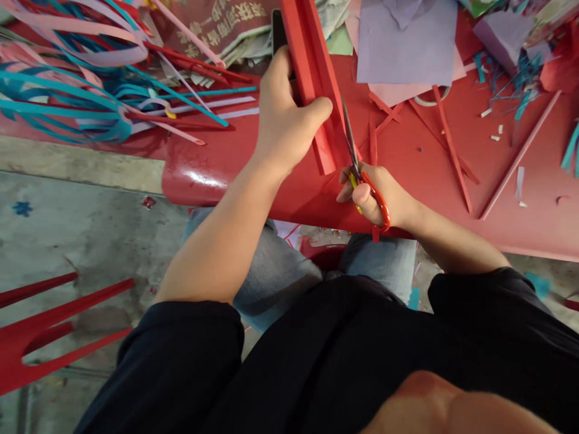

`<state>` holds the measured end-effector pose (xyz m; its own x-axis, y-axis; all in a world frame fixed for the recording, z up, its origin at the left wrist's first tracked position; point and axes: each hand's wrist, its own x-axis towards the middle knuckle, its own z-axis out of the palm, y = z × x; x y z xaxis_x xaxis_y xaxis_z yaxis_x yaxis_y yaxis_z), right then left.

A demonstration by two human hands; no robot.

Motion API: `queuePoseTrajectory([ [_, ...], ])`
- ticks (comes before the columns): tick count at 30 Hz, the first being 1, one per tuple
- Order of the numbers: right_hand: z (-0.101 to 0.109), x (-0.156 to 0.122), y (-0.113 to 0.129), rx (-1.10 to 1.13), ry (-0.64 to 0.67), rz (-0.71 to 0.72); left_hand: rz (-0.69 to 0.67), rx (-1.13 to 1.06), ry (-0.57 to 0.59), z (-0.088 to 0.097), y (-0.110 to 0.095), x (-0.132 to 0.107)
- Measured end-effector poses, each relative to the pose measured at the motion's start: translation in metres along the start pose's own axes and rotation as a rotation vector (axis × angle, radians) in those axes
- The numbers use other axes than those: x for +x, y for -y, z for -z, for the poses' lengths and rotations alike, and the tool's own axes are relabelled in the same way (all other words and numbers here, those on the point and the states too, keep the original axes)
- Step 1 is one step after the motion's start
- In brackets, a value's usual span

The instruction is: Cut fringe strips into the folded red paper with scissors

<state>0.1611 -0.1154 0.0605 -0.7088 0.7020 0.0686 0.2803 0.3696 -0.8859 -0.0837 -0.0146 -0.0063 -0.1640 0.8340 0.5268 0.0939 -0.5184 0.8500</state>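
Note:
My left hand [284, 120] is closed on a long piece of folded red paper [307, 48], its thumb lying across the lower part. My right hand [393, 196] grips scissors [380, 202] with red and yellow handles, fingers and thumb through the loops. Pointing up and away, the narrow blades lie along the right edge of the red paper. The blades look nearly together, and whether paper sits between them I cannot tell. A dark, flat object [277, 30] shows behind my left hand, partly hidden.
Pink, teal and red paper loops [90, 78] are heaped at left, beside printed newspaper [217, 27]. Purple sheets [407, 54] lie at the back. Loose red strips [452, 150] and teal shreds [515, 78] scatter across the red table [534, 193]. A red chair [27, 349] stands at lower left.

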Motion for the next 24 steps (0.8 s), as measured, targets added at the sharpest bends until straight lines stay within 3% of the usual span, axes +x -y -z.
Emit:
queuePoseTrajectory([
  [4,-0.001,0.0,-0.001,-0.005,-0.014,0.005,-0.029,0.006,0.042,-0.009,-0.025,-0.012],
  [6,-0.001,0.001,-0.001,0.002,-0.018,0.005,-0.049,-0.023,-0.004,-0.012,-0.034,-0.015],
  [9,-0.002,0.0,-0.001,0.044,-0.027,-0.007,-0.03,-0.004,0.021,-0.008,-0.027,-0.013],
  [12,-0.004,-0.002,0.0,0.083,-0.04,-0.058,0.054,0.058,0.187,0.003,-0.005,-0.006],
  [15,-0.005,-0.003,0.0,0.101,-0.054,-0.122,0.058,0.076,0.164,0.005,0.006,-0.004],
  [18,-0.005,-0.003,-0.001,0.127,-0.071,-0.17,-0.026,0.003,0.12,0.0,-0.002,-0.008],
  [20,-0.006,-0.002,-0.002,0.138,-0.069,-0.167,-0.039,-0.028,0.006,-0.003,-0.01,-0.009],
  [22,-0.006,-0.002,-0.002,0.143,-0.073,-0.153,-0.045,-0.014,0.135,-0.003,-0.015,-0.008],
  [24,-0.007,-0.001,-0.001,0.149,-0.084,-0.152,-0.026,-0.015,0.132,-0.003,-0.018,-0.006],
])
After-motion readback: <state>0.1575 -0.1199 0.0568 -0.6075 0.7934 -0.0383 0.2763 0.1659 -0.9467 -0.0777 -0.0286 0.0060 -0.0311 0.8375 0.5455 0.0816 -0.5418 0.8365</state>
